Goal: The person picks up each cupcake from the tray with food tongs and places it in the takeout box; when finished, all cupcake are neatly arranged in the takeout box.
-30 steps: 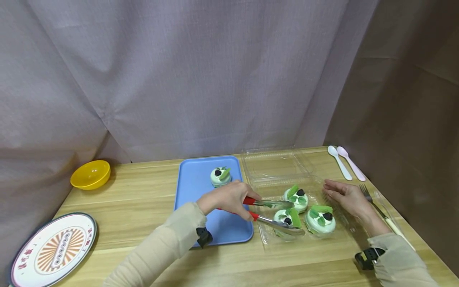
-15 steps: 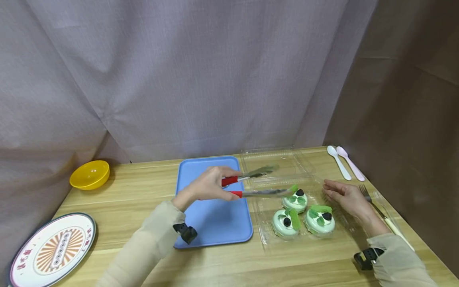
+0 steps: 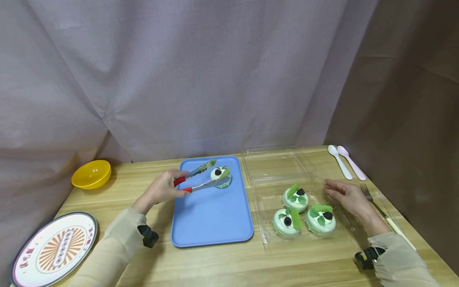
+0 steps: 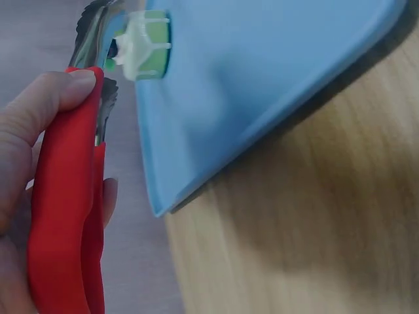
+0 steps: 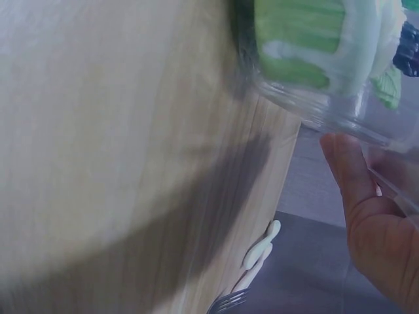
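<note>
My left hand grips red-handled metal tongs over the left side of a blue tray. The tongs' arms are spread, and one tip overlaps a small pale green cake with a blackberry and leaf on the tray. In the left wrist view the tongs' red handle lies under the thumb, with the cake beyond. My right hand has extended fingers at the side of a clear plastic container. Inside are three similar cakes. The right wrist view shows fingertips at its rim.
The container's transparent lid lies folded back behind it. White and pink spoons and a fork lie along the right edge. At left are a yellow bowl and a patterned plate. A curtain hangs behind.
My left hand has carried the tongs leftward from over the container to the tray, their tips now around the tray's cake. The cakes in the container and my right hand have stayed put.
</note>
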`<state>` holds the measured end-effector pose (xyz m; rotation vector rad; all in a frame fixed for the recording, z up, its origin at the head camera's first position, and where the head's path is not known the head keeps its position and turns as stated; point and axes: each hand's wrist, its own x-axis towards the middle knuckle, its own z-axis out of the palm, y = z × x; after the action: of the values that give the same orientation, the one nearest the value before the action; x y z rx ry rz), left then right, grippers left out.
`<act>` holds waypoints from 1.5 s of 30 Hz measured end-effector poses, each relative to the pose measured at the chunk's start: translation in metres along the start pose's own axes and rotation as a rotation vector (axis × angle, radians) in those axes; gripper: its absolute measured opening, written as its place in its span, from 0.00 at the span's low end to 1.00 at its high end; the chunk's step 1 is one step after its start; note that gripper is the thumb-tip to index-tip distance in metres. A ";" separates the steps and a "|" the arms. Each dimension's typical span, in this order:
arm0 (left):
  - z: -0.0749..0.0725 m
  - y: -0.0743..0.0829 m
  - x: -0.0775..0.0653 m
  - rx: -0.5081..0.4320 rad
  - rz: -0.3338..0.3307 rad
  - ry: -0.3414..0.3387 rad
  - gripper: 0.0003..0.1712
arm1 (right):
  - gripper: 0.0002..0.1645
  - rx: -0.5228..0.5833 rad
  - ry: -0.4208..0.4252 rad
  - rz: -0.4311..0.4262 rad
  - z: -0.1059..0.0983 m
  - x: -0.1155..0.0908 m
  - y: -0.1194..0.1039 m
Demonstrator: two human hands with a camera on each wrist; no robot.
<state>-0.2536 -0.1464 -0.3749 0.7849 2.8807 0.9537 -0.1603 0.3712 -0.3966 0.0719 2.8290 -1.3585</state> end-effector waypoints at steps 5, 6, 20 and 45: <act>0.008 -0.004 0.001 0.038 0.037 0.018 0.35 | 0.28 0.010 0.004 -0.007 0.002 0.001 0.000; 0.010 -0.005 0.002 0.051 0.048 0.025 0.35 | 0.28 0.017 0.003 -0.007 0.002 0.001 0.000; 0.022 -0.010 0.007 0.128 0.071 0.050 0.33 | 0.28 0.036 -0.012 0.014 0.004 0.002 0.000; 0.014 0.024 0.003 0.024 0.170 0.050 0.32 | 0.28 0.023 -0.003 0.006 0.002 0.001 0.001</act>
<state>-0.2432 -0.1204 -0.3723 1.0366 2.9100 0.9683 -0.1609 0.3706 -0.3987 0.0789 2.8083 -1.3893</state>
